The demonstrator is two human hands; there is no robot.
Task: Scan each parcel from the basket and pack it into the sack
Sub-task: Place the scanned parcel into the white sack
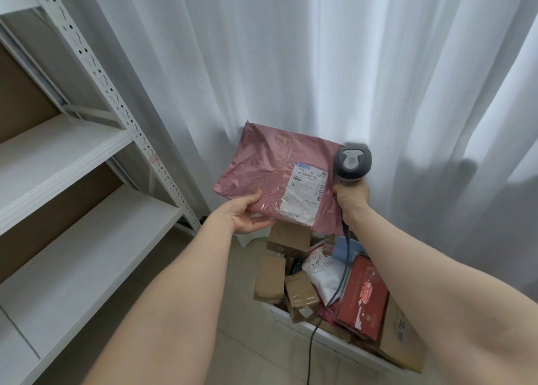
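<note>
**boxmonkey:** How's my scan step looking? The left hand pinches the pink glossy plastic mailer at its 7 o'clock corner, thumb on top and fingers underneath. It's held up in the air in front of the white curtain, above the white basket, which is down at 5 o'clock.

**tapegun_tom:** Looks fine. Your right hand is wrapped tight round the handle of the grey handheld barcode scanner, and the scanner's just beside the mailer's 3 o'clock edge. The white shipping label is on that same side, so I'd say swing the scanner's nose over the barcode strip near the label's top. Hold the bag flat too. That film is crinkly and shiny, and glare could spoil the read.

**boxmonkey:** And what's left in the basket?

**tapegun_tom:** Here's what I can count:
- three small brown cardboard boxes
- one flat red printed box
- one white plastic bag with a cartoon print
- one blue item, half hidden
- one bigger tan carton at the basket's 4 o'clock end

There may be more buried underneath. That's plus the one mailer, one scanner and its one dark cable trailing down.

**boxmonkey:** The sack?

**tapegun_tom:** It's not in view. There's just white metal shelving at 9 o'clock.
</note>
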